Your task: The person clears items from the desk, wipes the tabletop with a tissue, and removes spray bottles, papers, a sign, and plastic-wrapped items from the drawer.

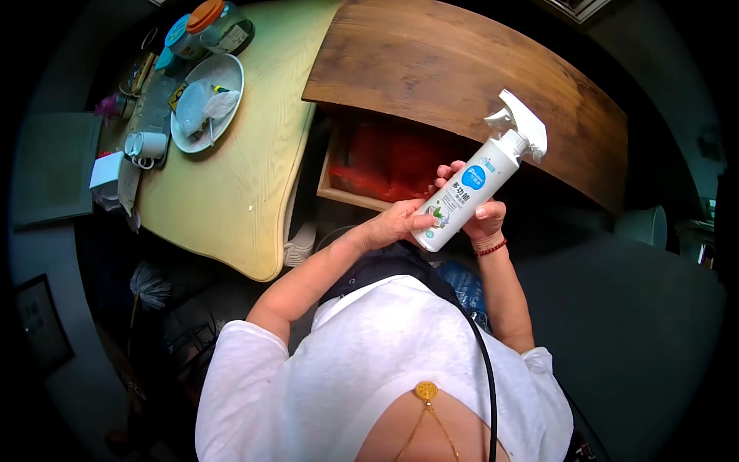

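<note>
A white spray bottle (pixel 467 192) with a white trigger head and a blue and green label is tilted in front of me, its nozzle end up and to the right. My left hand (pixel 399 222) grips its lower end, thumb on the label. Behind the bottle wraps my right hand (pixel 486 219), a red bead bracelet at its wrist; its fingertips show on the bottle's left side. Just beyond the hands, a wooden drawer (pixel 348 197) stands pulled out, with something red (pixel 381 165) inside that I cannot make out.
Above the drawer is a brown wooden tabletop (pixel 454 65). On the pale table (pixel 254 177) at left are a plate (pixel 235 104) with wrapped items, an orange-lidded jar (pixel 227 29), a white mug (pixel 146 146) and a white box (pixel 112 175). A black cable (pixel 489 369) crosses my shirt.
</note>
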`<act>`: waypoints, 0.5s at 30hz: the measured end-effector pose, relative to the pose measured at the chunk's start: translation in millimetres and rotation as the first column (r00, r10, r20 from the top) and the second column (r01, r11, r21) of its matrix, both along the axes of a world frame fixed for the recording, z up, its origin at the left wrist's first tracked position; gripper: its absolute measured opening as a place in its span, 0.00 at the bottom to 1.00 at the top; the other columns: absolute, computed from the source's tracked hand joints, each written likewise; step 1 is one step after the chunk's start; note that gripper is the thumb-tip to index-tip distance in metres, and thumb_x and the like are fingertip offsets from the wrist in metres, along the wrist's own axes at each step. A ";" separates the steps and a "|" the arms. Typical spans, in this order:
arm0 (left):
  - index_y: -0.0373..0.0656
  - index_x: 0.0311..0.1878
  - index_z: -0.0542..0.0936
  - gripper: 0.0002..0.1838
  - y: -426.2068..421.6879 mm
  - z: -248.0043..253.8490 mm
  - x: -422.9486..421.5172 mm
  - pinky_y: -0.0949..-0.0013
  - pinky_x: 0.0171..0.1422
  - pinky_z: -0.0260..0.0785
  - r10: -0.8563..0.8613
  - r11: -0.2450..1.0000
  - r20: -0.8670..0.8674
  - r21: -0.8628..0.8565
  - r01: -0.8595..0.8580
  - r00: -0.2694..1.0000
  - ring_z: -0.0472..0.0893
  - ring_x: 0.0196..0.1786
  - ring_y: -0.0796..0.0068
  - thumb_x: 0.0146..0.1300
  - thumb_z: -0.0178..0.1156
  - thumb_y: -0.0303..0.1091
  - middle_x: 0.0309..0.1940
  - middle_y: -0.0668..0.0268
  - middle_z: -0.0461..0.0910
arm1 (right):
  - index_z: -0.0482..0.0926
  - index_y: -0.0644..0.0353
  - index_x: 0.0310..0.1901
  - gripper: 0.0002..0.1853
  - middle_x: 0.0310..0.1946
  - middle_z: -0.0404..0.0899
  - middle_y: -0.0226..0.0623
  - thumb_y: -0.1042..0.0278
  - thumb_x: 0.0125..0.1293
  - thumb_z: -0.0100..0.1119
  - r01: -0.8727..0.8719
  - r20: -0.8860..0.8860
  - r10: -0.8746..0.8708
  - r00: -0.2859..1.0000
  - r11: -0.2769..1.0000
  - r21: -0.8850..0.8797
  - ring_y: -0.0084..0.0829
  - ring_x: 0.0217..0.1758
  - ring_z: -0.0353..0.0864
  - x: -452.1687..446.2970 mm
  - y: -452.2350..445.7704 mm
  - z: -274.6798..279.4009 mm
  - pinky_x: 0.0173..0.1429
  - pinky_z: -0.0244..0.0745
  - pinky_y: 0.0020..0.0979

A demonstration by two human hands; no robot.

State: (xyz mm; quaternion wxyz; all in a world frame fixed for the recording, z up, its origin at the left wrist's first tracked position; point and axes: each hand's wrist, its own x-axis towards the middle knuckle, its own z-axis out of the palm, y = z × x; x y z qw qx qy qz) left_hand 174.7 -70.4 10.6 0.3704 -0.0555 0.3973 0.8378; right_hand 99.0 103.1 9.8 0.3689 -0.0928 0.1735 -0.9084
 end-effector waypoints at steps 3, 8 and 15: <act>0.36 0.55 0.68 0.31 16.3 14.5 -3.9 0.73 0.44 0.73 -0.069 0.997 -0.079 0.016 0.071 0.995 0.77 0.43 0.76 0.54 0.65 0.46 0.44 0.64 0.75 | 0.60 0.66 0.62 0.46 0.56 0.67 0.47 0.67 0.33 0.62 -0.025 0.012 0.026 1.000 1.000 -0.009 0.41 0.60 0.69 -4.1 12.0 8.4 0.68 0.59 0.40; 0.37 0.51 0.69 0.27 39.3 35.6 -9.7 0.76 0.38 0.74 0.103 0.992 -0.203 -0.046 -0.115 0.974 0.78 0.38 0.78 0.52 0.67 0.40 0.39 0.64 0.76 | 0.56 0.69 0.63 0.42 0.56 0.67 0.50 0.62 0.47 0.61 0.056 -0.065 -0.050 0.997 0.994 0.092 0.41 0.59 0.69 -11.8 22.5 33.4 0.67 0.61 0.39; 0.35 0.52 0.66 0.28 38.7 29.6 -18.2 0.73 0.42 0.74 0.158 0.977 -0.233 -0.103 -0.186 0.959 0.77 0.41 0.76 0.51 0.68 0.34 0.41 0.62 0.75 | 0.58 0.70 0.61 0.30 0.57 0.67 0.51 0.60 0.62 0.50 0.159 -0.084 -0.141 0.986 0.950 0.268 0.40 0.60 0.69 -6.8 21.5 26.9 0.64 0.64 0.38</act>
